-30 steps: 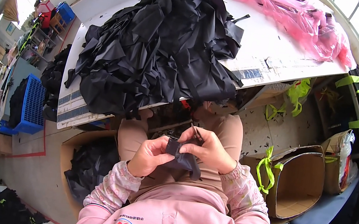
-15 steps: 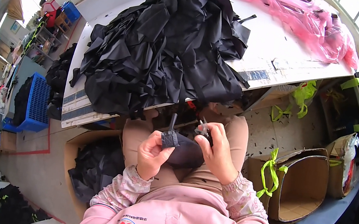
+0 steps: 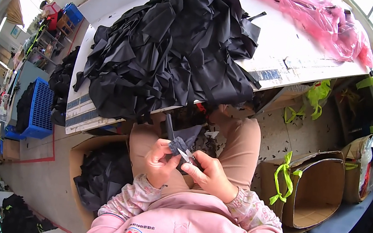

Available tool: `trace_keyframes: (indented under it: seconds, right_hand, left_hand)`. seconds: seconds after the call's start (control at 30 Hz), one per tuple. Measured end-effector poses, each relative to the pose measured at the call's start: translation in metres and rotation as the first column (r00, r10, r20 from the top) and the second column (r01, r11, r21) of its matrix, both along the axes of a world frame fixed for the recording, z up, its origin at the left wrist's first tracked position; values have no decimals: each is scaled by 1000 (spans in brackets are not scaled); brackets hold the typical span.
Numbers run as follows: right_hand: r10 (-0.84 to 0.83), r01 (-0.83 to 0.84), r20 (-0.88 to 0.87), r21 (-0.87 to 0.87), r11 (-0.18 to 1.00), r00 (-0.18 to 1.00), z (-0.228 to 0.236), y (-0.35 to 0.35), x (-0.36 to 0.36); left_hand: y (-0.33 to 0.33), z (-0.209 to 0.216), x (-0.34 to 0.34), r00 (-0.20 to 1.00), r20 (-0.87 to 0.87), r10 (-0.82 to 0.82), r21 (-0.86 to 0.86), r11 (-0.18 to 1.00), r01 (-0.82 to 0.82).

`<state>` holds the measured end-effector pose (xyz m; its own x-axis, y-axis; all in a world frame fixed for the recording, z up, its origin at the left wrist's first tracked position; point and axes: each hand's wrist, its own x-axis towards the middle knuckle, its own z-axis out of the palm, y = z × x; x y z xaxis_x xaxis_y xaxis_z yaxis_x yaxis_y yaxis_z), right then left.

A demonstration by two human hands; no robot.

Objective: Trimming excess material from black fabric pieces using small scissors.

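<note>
Nearest, over the pink shirt (image 3: 172, 227), both forearms come up from the lower edge in patterned sleeves (image 3: 256, 210) and angle inward, so that the hands almost meet above the lap. The left hand (image 3: 158, 164) is turned with its thumb toward the right one, its thumb and forefinger pinched narrow on a small black fabric piece (image 3: 179, 145); a stiff black strap end (image 3: 169, 124) juts up beyond those fingertips. The right hand (image 3: 211, 174) lies with knuckles up and wrist bent inward, its fingers curled round small metal snips (image 3: 186, 156) — the blades point up and left, right at the fabric piece, though whether they touch it I cannot tell. Beneath and just beyond the fingers are the brown trousers (image 3: 244, 147), knees apart. Left of the left hand's fingers stands a cardboard box (image 3: 79, 152) of dark fabric (image 3: 106, 174); well to the right of the right hand's fingers, another carton (image 3: 316, 202) carries a yellow-green ribbon (image 3: 284, 181). Ahead of all the fingertips, a heap of black fabric pieces (image 3: 171, 53) spreads over the white tabletop (image 3: 295, 43) — and farthest off, beyond the right fingers, lies a pink plastic bag (image 3: 321, 23).
</note>
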<state>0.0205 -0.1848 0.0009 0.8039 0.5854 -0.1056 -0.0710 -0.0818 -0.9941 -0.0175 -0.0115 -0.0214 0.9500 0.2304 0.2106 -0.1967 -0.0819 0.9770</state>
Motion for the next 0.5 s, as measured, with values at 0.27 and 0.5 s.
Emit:
trace_keyframes:
  seconds: [0.27,0.5]
  right_hand:
    - [-83,90,257,-16,996,963,3,4,1]
    - [-51,80,287,-90,993,957,0,0,2]
  left_hand:
    - [-3,1,-4,1000,1,25,110,994,-25]
    - [-5,7,-4,999,19,38,182,982,-41]
